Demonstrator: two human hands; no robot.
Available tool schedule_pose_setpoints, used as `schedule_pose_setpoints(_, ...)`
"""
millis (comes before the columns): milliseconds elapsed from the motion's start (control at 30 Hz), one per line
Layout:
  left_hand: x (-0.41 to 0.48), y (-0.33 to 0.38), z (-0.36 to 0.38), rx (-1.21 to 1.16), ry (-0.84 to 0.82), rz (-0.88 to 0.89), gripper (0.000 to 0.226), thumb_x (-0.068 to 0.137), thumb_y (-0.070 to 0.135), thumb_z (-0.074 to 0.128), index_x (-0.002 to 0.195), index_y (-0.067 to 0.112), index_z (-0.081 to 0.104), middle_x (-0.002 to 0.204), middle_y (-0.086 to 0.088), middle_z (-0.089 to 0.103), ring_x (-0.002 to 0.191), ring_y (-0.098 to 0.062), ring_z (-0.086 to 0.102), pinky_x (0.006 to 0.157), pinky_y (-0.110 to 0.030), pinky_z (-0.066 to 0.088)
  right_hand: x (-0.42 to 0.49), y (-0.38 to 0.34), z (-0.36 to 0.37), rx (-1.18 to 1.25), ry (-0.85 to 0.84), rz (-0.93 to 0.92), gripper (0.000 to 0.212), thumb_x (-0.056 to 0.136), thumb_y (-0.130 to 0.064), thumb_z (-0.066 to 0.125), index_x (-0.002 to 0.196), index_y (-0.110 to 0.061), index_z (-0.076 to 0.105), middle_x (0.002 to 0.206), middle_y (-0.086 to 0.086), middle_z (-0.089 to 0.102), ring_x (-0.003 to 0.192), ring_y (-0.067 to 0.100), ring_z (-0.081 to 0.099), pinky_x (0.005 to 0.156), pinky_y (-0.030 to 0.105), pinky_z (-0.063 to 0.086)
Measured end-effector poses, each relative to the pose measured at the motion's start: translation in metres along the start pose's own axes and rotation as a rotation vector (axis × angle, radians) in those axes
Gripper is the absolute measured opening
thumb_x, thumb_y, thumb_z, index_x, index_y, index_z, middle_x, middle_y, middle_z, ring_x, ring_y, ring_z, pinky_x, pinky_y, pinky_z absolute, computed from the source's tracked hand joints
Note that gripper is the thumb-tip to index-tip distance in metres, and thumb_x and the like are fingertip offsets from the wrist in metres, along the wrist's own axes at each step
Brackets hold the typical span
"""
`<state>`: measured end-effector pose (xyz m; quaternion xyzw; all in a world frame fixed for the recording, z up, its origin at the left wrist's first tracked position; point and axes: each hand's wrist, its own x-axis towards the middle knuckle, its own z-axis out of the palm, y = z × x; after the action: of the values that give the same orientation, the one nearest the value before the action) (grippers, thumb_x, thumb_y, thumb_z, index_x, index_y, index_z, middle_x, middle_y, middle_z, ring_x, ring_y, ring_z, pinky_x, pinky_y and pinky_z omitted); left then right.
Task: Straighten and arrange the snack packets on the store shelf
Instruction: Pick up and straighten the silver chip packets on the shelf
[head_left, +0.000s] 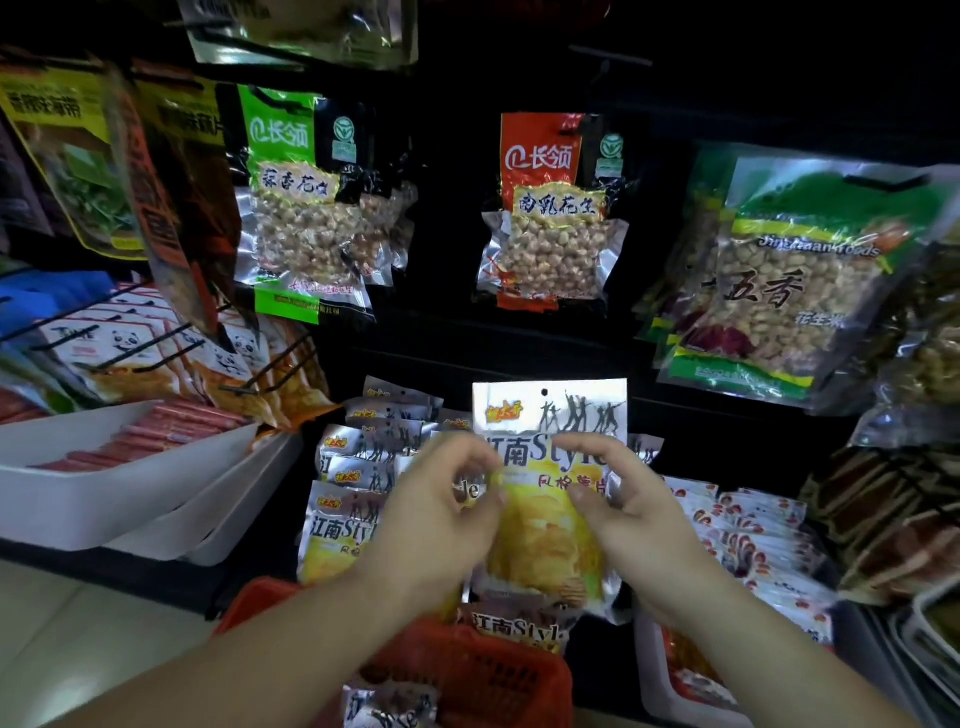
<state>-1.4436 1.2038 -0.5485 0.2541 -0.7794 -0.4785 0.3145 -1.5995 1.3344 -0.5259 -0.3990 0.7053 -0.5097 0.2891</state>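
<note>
A silver and yellow chip packet stands upright at the centre of the head view. My left hand pinches its left edge with curled fingers. My right hand grips its right edge, thumb on the front. Several matching chip packets hang in rows just left of it and behind it. One more matching packet lies in a red basket below my hands.
Peanut packets hang above: green, red and a larger green one at right. White trays with red sausages stand at the left. Red and white packets fill the lower right shelf. Panda packets hang on hooks at the left.
</note>
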Motion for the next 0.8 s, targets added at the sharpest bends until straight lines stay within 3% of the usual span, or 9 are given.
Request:
schedule_pose_setpoints(67, 0.013, 0.001, -0.007, -0.112, -0.004, -0.163, 0.024, 0.09, 0.022, 0.079, 0.099, 0.039, 0.064, 0.111, 0.002, 0.065, 0.083, -0.015, 0.065, 0.071, -0.028, 0.059, -0.003, 0.0, -0.003, 0.011, -0.053, 0.016, 0.045, 0.107, -0.014, 0.055, 0.117, -0.056, 0.064, 0.146, 0.027, 0.049, 0.132, 0.059, 0.037, 0.101, 0.051, 0.055)
schedule_pose_setpoints(133, 0.024, 0.002, -0.009, -0.203, -0.077, -0.268, 0.031, 0.089, 0.02, 0.08, 0.104, 0.042, 0.067, 0.111, -0.007, 0.069, 0.085, -0.03, 0.067, 0.08, -0.046, 0.059, -0.006, 0.001, -0.003, 0.009, -0.084, -0.001, 0.048, 0.107, -0.012, 0.055, 0.118, -0.058, 0.063, 0.157, -0.003, 0.045, 0.145, 0.043, 0.038, 0.091, 0.018, 0.047)
schedule_pose_setpoints(200, 0.03, 0.003, -0.004, -0.2, -0.085, -0.256, 0.03, 0.091, 0.017, 0.078, 0.106, 0.04, 0.068, 0.12, 0.003, 0.068, 0.095, -0.02, 0.07, 0.081, -0.042, 0.061, -0.009, 0.003, -0.004, -0.005, -0.081, -0.018, 0.057, 0.106, -0.011, 0.055, 0.124, -0.065, 0.057, 0.155, -0.018, 0.043, 0.149, 0.034, 0.035, 0.113, 0.034, 0.036)
schedule_pose_setpoints(300, 0.038, -0.002, 0.007, -0.144, -0.035, -0.2, 0.017, 0.094, 0.015, 0.073, 0.104, 0.028, 0.07, 0.113, 0.012, 0.068, 0.076, -0.01, 0.064, 0.069, -0.025, 0.056, -0.009, 0.007, -0.011, -0.101, 0.031, -0.166, 0.073, 0.102, -0.019, 0.064, 0.145, -0.068, 0.032, 0.143, -0.038, 0.042, 0.135, 0.004, 0.051, 0.102, 0.027, 0.053)
schedule_pose_setpoints(400, 0.043, -0.003, 0.024, -0.119, -0.07, -0.131, 0.015, 0.097, 0.004, 0.066, 0.107, 0.014, 0.072, 0.09, 0.014, 0.063, 0.06, 0.01, 0.056, 0.062, -0.014, 0.051, 0.003, 0.011, -0.025, -0.185, 0.221, -0.18, 0.088, 0.094, -0.027, 0.075, 0.151, -0.066, 0.02, 0.126, -0.024, 0.054, 0.101, 0.0, 0.059, 0.08, 0.023, 0.052)
schedule_pose_setpoints(500, 0.053, -0.006, 0.037, -0.093, -0.077, -0.109, 0.028, 0.099, -0.003, 0.061, 0.105, 0.021, 0.073, 0.102, 0.018, 0.066, 0.078, 0.008, 0.063, 0.067, -0.006, 0.049, 0.022, 0.019, -0.037, -0.373, 0.326, -0.098, 0.056, 0.088, -0.029, 0.082, 0.136, -0.045, 0.058, 0.106, -0.013, 0.065, 0.098, 0.005, 0.062, 0.079, 0.023, 0.052)
schedule_pose_setpoints(600, 0.065, -0.016, 0.042, -0.086, -0.141, -0.117, 0.04, 0.099, -0.006, 0.056, 0.116, 0.028, 0.069, 0.121, 0.017, 0.063, 0.079, 0.005, 0.066, 0.068, -0.017, 0.056, 0.044, 0.025, -0.047, -0.518, 0.309, -0.064, 0.009, 0.093, -0.021, 0.077, 0.092, -0.024, 0.068, 0.087, -0.006, 0.067, 0.084, 0.014, 0.064, 0.071, 0.031, 0.051)
schedule_pose_setpoints(700, 0.071, -0.03, 0.044, -0.031, -0.175, -0.151, 0.048, 0.096, -0.007, 0.057, 0.13, 0.026, 0.064, 0.138, 0.017, 0.047, 0.122, -0.006, 0.055, 0.098, -0.031, 0.055, 0.07, 0.035, -0.05, -0.416, 0.288, -0.034, 0.011, 0.099, -0.011, 0.066, 0.091, -0.015, 0.06, 0.084, 0.0, 0.063, 0.076, 0.015, 0.061, 0.062, 0.019, 0.047)
schedule_pose_setpoints(800, 0.074, -0.049, 0.044, 0.008, -0.152, -0.286, 0.041, 0.097, -0.006, 0.058, 0.127, 0.021, 0.065, 0.13, 0.013, 0.051, 0.11, -0.018, 0.058, 0.104, -0.036, 0.049, 0.094, 0.068, -0.041, -0.381, 0.248, 0.058, 0.014, 0.096, -0.003, 0.064, 0.088, -0.013, 0.057, 0.079, 0.004, 0.064, 0.068, 0.019, 0.058, 0.059, 0.023, 0.047)
